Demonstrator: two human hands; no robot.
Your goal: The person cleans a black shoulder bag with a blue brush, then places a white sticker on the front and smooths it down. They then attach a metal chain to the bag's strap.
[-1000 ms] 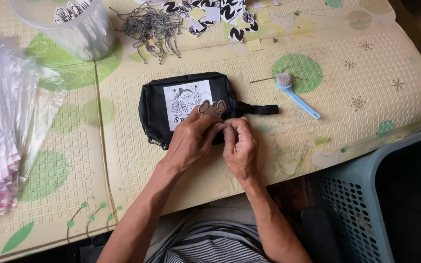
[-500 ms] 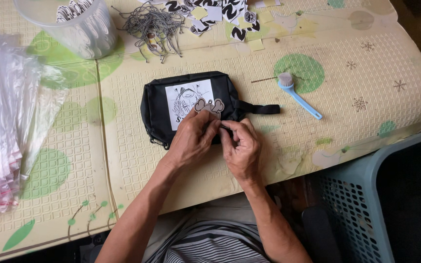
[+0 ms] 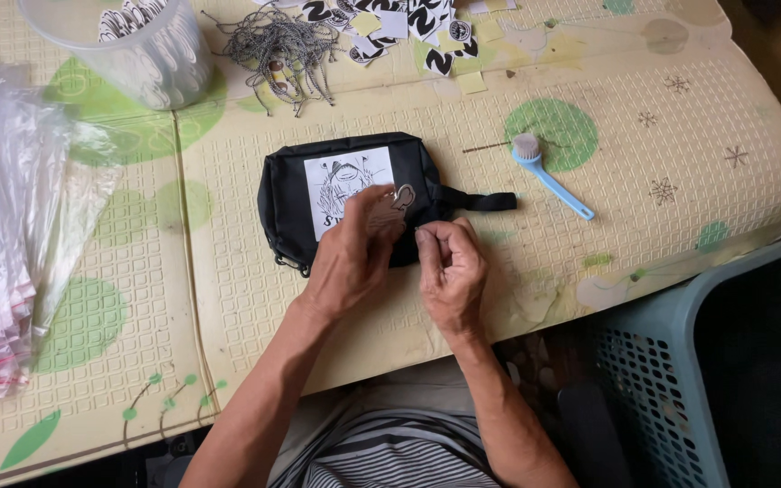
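Plastic bags [image 3: 2, 235] lie stacked at left; mid-table, the left hand [image 3: 354, 258] pinches a small tag [image 3: 389, 208] over a black pouch [image 3: 354, 194], the right hand [image 3: 449, 271] curled tight beside it, near a blue brush [image 3: 549, 176].

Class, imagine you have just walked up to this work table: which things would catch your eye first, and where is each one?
The eye lands on the small black pouch with a white picture patch at the table's centre, where the left hand holds a small tag with a metal ring and the right hand pinches beside it. A light blue brush lies to the pouch's right. A thick stack of clear plastic bags fills the left edge.
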